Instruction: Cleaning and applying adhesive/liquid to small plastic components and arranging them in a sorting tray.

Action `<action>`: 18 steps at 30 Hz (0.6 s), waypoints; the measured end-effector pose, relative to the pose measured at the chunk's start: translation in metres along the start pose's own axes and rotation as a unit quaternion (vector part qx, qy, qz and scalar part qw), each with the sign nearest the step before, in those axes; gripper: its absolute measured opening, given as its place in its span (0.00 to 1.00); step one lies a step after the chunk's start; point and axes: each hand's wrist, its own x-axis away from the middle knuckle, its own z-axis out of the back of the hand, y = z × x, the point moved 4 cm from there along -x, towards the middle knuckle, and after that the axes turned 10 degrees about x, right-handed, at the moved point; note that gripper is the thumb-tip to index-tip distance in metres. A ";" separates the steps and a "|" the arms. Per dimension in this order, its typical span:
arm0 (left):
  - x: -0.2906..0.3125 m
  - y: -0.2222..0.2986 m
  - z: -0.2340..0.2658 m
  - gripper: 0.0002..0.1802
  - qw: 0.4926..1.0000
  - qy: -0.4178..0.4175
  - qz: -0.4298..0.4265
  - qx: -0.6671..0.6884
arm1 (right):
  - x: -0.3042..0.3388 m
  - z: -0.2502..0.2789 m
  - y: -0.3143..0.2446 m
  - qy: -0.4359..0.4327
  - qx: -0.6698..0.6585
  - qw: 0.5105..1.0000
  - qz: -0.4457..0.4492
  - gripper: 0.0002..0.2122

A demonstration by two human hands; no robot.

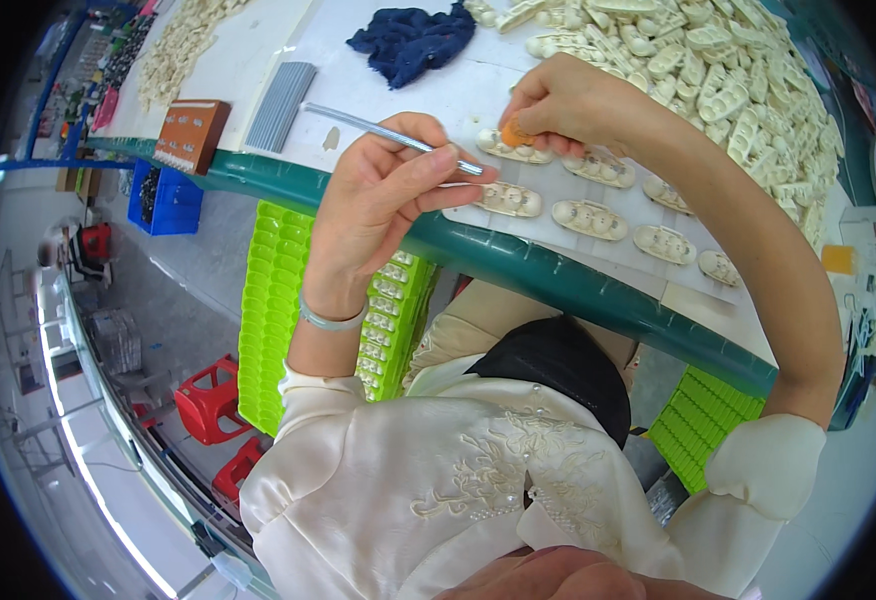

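Between the thumb and fingers of my left hand (380, 185), a thin silvery rod (360, 123) is pinched, its near end pointing right toward the parts on the table. My right hand (570, 105) is closed on a small orange piece (515, 132), whose kind I cannot make out. That piece is right at a cream oval part (498, 147) in the far row, and the fingers partly hide both. Several similar oval parts, such as one in the near row (590, 219), lie in two rows on a pale sheet. Small rounded bumps show along their tops.
A large heap of cream parts (713, 80) covers the right back of the table. Farther left lie a dark blue cloth (410, 42), a grey ribbed block (280, 107) and a brown box (193, 135). Bright green trays (273, 270) stand below the green table edge (558, 272).
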 end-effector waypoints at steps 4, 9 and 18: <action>0.006 0.003 0.010 0.05 0.999 0.015 -0.028 -0.005 | -0.004 0.000 -0.003 -0.011 0.007 1.000 0.002 0.08; 0.019 -0.001 0.021 0.05 0.999 0.035 -0.031 0.013 | 0.008 0.008 -0.002 0.007 0.003 0.998 0.058 0.10; 0.028 -0.018 -0.014 0.10 0.980 0.072 -0.019 -0.187 | 0.150 0.061 0.076 0.156 0.033 0.987 -0.020 0.11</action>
